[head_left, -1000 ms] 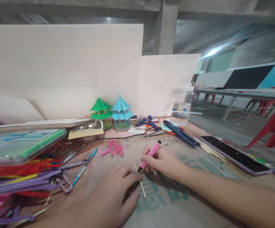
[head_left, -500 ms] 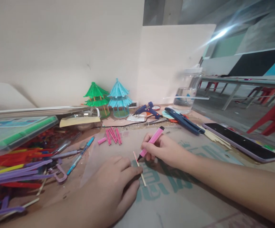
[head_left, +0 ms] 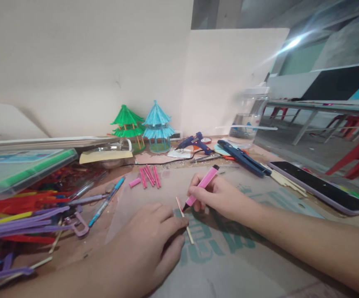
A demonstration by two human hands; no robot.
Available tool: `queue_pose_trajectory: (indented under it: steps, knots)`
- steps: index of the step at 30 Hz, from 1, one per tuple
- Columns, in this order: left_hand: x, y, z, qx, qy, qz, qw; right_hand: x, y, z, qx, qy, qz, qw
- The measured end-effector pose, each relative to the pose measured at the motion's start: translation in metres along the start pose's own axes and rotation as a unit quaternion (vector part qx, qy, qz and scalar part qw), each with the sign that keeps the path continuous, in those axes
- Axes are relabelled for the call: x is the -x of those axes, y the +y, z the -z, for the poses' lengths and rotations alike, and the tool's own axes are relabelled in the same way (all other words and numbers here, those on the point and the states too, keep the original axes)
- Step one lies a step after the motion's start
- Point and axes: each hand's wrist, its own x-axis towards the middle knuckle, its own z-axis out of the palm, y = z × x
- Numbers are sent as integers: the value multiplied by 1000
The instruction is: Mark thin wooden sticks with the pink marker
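My right hand (head_left: 208, 192) is closed round a pink marker (head_left: 204, 182), its dark tip down against a thin wooden stick (head_left: 190, 235). The upper part of the stick shows some pink, the lower part is bare wood. With its fingers, my left hand (head_left: 159, 231) presses the stick onto a translucent sheet (head_left: 229, 269) with green print. Beyond my hands lie several pink sticks (head_left: 150, 176) and, at their left, a pink cap (head_left: 134, 182).
Small green (head_left: 126, 122) and blue (head_left: 157, 126) pagoda models stand by the wall. Near them are a blue glue gun (head_left: 196, 142), a dark blue tool (head_left: 243, 158) and a clear jar (head_left: 247, 111). A phone (head_left: 319, 186) lies right; purple strips (head_left: 24, 227) and a blue pen (head_left: 107, 201) lie left.
The marker tip has moved slightly down along the stick. The whole view has shifted a little, and my left hand still presses the stick.
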Motion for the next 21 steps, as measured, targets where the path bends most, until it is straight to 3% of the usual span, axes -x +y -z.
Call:
queue_pose_trajectory:
  steps: [15, 21]
  knots:
    - [-2, -2, 1, -5, -26, 0, 1000, 1, -5, 1, 9, 52, 37, 998]
    - [-4, 1, 6, -13, -43, 8, 999, 4, -7, 0, 11, 38, 35, 999]
